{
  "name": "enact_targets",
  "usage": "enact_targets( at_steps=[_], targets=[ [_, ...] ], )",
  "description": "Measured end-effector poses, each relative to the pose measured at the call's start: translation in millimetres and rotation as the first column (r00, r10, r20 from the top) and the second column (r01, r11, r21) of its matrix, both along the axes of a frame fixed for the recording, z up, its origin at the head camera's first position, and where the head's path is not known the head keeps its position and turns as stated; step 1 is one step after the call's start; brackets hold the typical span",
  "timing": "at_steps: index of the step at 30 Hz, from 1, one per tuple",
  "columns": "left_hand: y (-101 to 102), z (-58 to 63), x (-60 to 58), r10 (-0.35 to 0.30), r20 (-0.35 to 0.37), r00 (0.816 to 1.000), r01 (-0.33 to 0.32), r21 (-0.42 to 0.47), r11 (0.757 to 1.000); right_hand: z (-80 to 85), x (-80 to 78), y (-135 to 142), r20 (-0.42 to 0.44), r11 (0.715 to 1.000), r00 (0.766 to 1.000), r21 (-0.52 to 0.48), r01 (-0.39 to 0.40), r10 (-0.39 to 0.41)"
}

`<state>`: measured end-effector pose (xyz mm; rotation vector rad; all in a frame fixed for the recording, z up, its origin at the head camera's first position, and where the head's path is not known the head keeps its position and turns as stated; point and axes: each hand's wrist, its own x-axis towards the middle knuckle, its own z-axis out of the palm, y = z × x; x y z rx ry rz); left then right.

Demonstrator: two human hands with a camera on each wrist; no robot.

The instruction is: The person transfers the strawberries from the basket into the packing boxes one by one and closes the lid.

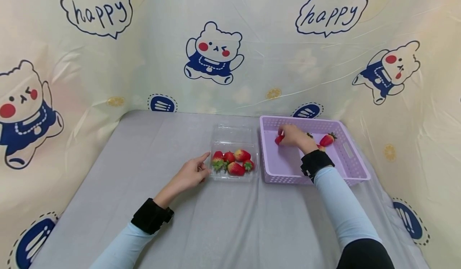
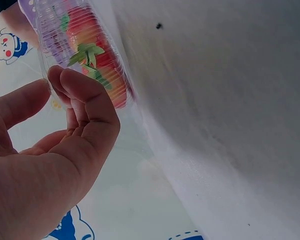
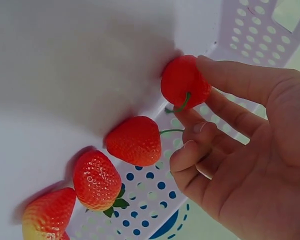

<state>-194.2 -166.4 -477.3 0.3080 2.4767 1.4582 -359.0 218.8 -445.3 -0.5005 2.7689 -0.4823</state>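
My left hand (image 1: 191, 173) is at the left side of a clear plastic clamshell box (image 1: 233, 133), whose lid is folded back. Thumb and fingertips pinch the box's edge in the left wrist view. Several strawberries (image 1: 235, 169), some with green leaves, lie inside the box. My right hand (image 1: 294, 137) reaches into a lilac plastic basket (image 1: 284, 179). Between thumb and fingers it holds a red strawberry (image 3: 182, 82) with a thin green stem, low by the basket's wall. Beside it in the right wrist view lie another stemmed strawberry (image 3: 135, 141) and a leafy one (image 3: 96, 180).
A yellow-tipped strawberry (image 3: 47, 215) lies farther along the basket wall. Toward the basket's right side is a leafy strawberry (image 1: 327, 139). Box and basket stand side by side on a grey cloth (image 1: 230, 221), with a printed curtain (image 1: 270, 61) behind.
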Motion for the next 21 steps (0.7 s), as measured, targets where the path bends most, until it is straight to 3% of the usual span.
enact_targets(
  at_steps=[21],
  targets=[
    [-0.9, -0.8, -0.5, -0.011, -0.028, 1.0, 0.011, -0.005, 1.0, -5.8, -0.9, 0.1, 0.036, 0.999, 0.999, 0.033, 0.035, -0.036]
  ],
)
